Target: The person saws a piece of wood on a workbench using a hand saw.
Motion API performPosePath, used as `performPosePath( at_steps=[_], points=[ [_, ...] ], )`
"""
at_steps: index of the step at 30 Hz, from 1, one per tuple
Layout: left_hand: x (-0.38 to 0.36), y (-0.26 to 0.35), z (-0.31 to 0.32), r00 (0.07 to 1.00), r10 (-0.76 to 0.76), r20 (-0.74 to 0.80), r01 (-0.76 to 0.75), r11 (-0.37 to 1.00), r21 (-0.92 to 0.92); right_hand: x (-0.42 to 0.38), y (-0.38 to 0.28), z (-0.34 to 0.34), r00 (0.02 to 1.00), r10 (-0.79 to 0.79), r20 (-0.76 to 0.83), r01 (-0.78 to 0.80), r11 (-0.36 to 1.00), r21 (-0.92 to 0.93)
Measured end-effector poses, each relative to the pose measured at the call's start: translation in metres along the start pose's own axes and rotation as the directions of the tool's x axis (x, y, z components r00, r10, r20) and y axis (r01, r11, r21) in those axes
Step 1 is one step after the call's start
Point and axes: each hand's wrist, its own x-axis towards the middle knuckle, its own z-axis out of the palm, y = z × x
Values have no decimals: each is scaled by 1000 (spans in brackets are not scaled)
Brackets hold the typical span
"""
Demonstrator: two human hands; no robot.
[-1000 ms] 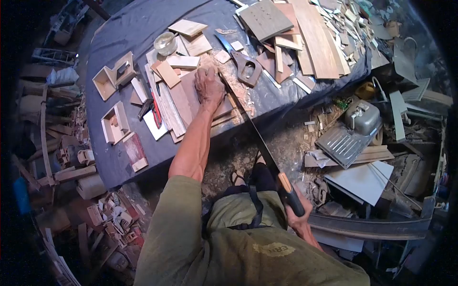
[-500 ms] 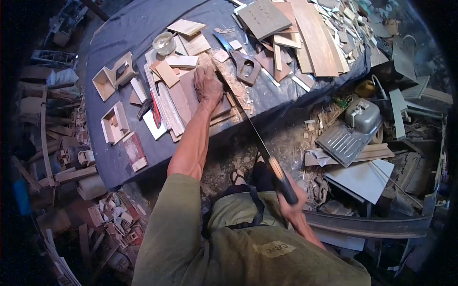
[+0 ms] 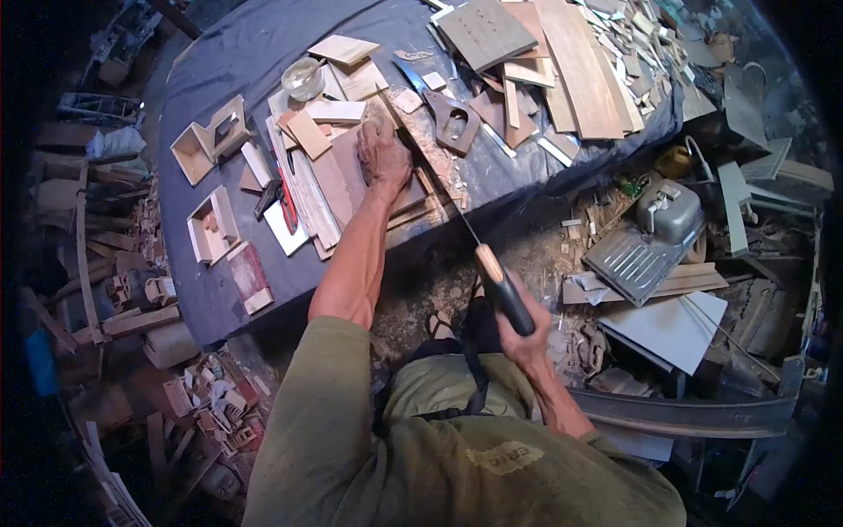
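Observation:
My right hand [image 3: 525, 327] is wrapped round the black and wooden handle of a handsaw [image 3: 492, 268]. The saw's thin dark blade slants up and left from the handle, past the cloth-covered table's front edge, to the side of a brown wooden board [image 3: 338, 180]. On that board my left hand [image 3: 384, 158] presses down with bent fingers, just left of the blade; its fingertips are partly hidden. A second saw [image 3: 452, 123] with a dark wooden handle lies to the right of the blade, among sawdust.
Open wooden boxes [image 3: 212, 227], a glass jar [image 3: 303, 79] and a red-handled tool [image 3: 288, 206] sit left on the table. Boards [image 3: 580, 70] and offcuts pile up at right. A metal sink [image 3: 637, 259] and scrap wood [image 3: 219, 408] lie on the floor.
My right hand has moved up and forward, toward the table, pushing the saw's handle nearer the board. My left hand stays in place on the board.

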Motion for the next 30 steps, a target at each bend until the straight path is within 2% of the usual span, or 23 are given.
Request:
performPosePath(
  at_steps=[1, 5, 8, 10, 11, 13, 16, 18, 22, 23, 25, 26, 28, 30],
  points=[
    [4, 0, -1, 1000, -6, 0, 6, 1000, 13, 8, -3, 5, 1000, -3, -26, 4, 999, 51],
    [0, 4, 4, 999, -31, 14, 31, 999, 37, -53, 6, -30, 1000, -21, 14, 22, 998, -66],
    [-2, 1, -4, 999, -17, 31, 16, 999, 35, -77, 6, -40, 1000, -11, -2, 11, 997, -80],
    [1, 2, -2, 997, -36, 74, 34, 999, 20, -43, -2, -23, 1000, 8, -5, -8, 998, -65],
    [2, 1, -2, 999, -15, 39, 14, 1000, 19, -22, 2, -10, 999, 39, 12, -39, 999, -33],
    [1, 1, -2, 999, 33, -18, -32, 999, 18, 5, 1, 6, 1000, -15, -21, 16, 999, 30],
    [0, 0, 3, 999, -31, 11, 31, 999, 30, -34, 9, -17, 1000, -1, 13, 3, 996, -89],
    [0, 0, 0, 997, -41, 71, 38, 998, 47, -70, 11, -40, 999, -28, 16, 30, 994, -103],
    [1, -4, 1, 992, -43, 122, 39, 999, 36, -51, -5, -32, 1000, -7, 12, 8, 998, -58],
    [2, -3, 2, 997, -28, 74, 26, 999, 36, -36, 5, -21, 999, 39, 27, -37, 995, -91],
    [0, 0, 1, 1000, 3, -15, -2, 999, 43, 4, 18, 8, 995, -83, -47, 82, 997, -10],
    [4, 0, 1, 1000, -2, -9, 3, 999, 37, 2, 15, 6, 999, -42, -17, 42, 999, -11],
    [0, 1, 2, 999, -33, 14, 33, 999, 20, -21, 7, -10, 997, 53, 55, -51, 998, -32],
    [0, 3, -2, 997, -39, 62, 37, 999, 33, -66, 11, -32, 1000, 9, 21, -6, 993, -117]
  ],
)
